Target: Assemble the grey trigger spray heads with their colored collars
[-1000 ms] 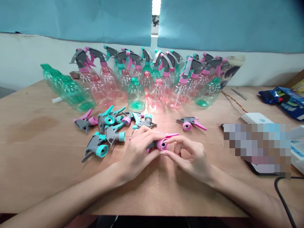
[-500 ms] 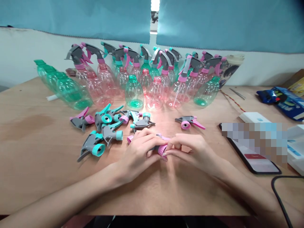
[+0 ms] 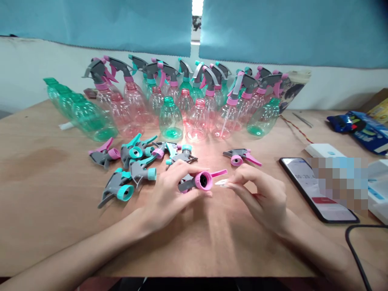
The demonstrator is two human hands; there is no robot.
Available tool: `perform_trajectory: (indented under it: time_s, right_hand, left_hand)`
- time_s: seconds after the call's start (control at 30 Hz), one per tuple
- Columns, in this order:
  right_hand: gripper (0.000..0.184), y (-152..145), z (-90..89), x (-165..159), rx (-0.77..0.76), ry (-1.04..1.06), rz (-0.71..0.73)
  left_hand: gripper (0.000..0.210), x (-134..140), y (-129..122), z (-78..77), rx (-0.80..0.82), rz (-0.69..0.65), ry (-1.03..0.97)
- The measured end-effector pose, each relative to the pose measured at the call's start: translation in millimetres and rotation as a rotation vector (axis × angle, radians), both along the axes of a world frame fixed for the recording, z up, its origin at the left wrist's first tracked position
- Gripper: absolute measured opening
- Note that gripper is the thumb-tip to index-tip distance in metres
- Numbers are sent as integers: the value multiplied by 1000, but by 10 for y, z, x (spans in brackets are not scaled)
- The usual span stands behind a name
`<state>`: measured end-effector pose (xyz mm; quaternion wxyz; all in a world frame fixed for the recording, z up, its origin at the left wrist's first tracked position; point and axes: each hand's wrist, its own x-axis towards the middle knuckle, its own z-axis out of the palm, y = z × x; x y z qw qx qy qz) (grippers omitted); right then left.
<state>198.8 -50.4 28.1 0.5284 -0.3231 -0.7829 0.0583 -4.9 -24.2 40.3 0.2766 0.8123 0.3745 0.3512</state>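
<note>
My left hand (image 3: 174, 192) is closed around a grey and pink spray trigger head (image 3: 203, 180), its pink collar turned toward me so that the dark inside shows. Between thumb and finger of my right hand (image 3: 260, 194) is a small white plastic piece (image 3: 222, 183), held just right of the collar and apart from it. What kind of part it is I cannot make out. Several loose trigger heads with teal collars (image 3: 125, 192) lie left of my hands. One with a pink collar (image 3: 237, 160) lies beyond my right hand.
Rows of clear pink bottles (image 3: 198, 123) and green bottles (image 3: 171, 121) stand at the back, many with trigger heads on. A phone (image 3: 321, 202), white boxes (image 3: 327, 150), a black cable (image 3: 353, 228) and a blue packet (image 3: 363, 131) lie on the right.
My right hand has moved right, away from the collar, and a white piece now shows in its fingers. The trigger head's open collar has turned toward me.
</note>
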Motion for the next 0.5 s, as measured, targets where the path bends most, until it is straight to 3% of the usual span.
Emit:
perform_trajectory:
  time_s: [0.23, 0.5]
  right_hand:
    - [17, -12, 41, -110, 114, -35, 68]
    - [7, -12, 35, -97, -36, 18, 113]
  left_hand:
    - [30, 47, -113, -41, 41, -94, -73]
    - [25, -12, -71, -46, 37, -84, -83]
